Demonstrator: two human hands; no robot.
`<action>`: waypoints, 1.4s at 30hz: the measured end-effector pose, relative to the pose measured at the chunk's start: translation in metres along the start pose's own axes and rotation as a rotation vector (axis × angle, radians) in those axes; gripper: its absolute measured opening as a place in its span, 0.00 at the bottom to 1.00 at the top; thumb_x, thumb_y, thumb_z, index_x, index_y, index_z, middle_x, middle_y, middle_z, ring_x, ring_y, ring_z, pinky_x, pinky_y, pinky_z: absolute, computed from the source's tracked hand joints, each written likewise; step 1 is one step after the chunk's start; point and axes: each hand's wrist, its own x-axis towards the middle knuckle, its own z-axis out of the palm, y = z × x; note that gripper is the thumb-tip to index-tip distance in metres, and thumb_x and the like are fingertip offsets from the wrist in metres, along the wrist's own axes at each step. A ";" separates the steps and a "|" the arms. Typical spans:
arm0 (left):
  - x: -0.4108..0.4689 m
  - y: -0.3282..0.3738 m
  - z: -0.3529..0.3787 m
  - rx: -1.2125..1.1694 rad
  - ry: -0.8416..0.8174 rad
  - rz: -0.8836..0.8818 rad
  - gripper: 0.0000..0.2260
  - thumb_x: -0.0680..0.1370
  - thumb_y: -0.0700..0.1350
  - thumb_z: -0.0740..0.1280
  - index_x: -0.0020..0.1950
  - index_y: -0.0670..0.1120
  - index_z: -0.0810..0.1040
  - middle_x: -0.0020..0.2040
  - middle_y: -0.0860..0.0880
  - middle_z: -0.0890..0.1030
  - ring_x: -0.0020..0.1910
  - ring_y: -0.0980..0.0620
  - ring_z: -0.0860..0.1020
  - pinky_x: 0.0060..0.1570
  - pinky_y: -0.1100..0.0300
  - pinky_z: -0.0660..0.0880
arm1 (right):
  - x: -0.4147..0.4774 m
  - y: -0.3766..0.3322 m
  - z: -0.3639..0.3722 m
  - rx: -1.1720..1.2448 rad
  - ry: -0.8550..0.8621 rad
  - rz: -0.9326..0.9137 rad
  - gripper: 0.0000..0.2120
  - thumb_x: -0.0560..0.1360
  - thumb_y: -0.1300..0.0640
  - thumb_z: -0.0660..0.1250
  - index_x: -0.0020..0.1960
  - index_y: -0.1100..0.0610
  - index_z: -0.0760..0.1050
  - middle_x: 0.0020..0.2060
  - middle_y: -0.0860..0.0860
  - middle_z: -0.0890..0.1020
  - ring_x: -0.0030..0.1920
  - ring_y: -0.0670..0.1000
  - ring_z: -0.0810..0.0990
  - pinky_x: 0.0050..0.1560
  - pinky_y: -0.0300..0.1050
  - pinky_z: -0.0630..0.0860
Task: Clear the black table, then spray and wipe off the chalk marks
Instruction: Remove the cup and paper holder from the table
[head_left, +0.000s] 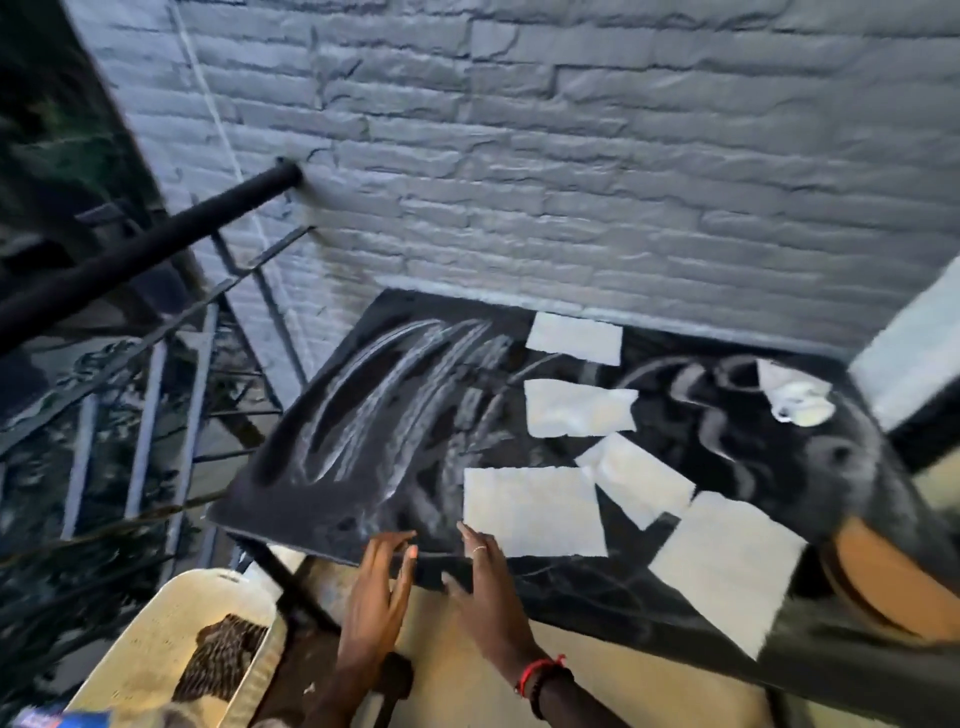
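The black table (291, 499) stands against a grey brick wall, its top streaked with white chalk marks (384, 395). Several white paper sheets lie across its middle and right, the nearest sheet (532, 512) close to the front edge. A crumpled white wad (797, 397) sits at the far right. My left hand (382, 592) and my right hand (480, 577) hover over the table's front edge, fingers spread and holding nothing. The right fingertips are just short of the nearest sheet.
A black metal railing (150, 244) with bars runs along the left. A cream perforated chair seat (156, 649) with a dark woven item stands below left of the table. An orange-and-black object (878, 577) intrudes at the right edge. The picture is motion-blurred.
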 end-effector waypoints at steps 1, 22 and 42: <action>0.006 0.008 0.009 0.004 -0.025 0.029 0.16 0.79 0.59 0.54 0.56 0.52 0.74 0.54 0.55 0.75 0.55 0.66 0.72 0.56 0.79 0.61 | 0.002 0.005 -0.013 0.005 0.040 0.018 0.29 0.77 0.55 0.64 0.74 0.49 0.56 0.67 0.48 0.65 0.68 0.45 0.64 0.69 0.36 0.62; 0.077 0.205 0.268 -0.195 -0.438 0.251 0.11 0.81 0.50 0.60 0.58 0.47 0.74 0.57 0.53 0.77 0.56 0.52 0.77 0.59 0.58 0.74 | -0.033 0.199 -0.339 -0.226 0.621 0.447 0.11 0.75 0.60 0.60 0.53 0.60 0.78 0.48 0.55 0.81 0.50 0.55 0.79 0.52 0.46 0.73; 0.109 0.274 0.378 -0.208 -0.656 0.360 0.09 0.81 0.44 0.62 0.59 0.44 0.76 0.55 0.53 0.77 0.55 0.56 0.78 0.53 0.74 0.71 | -0.050 0.263 -0.422 -0.270 0.387 0.830 0.29 0.67 0.43 0.69 0.64 0.55 0.68 0.56 0.56 0.77 0.55 0.58 0.76 0.51 0.48 0.72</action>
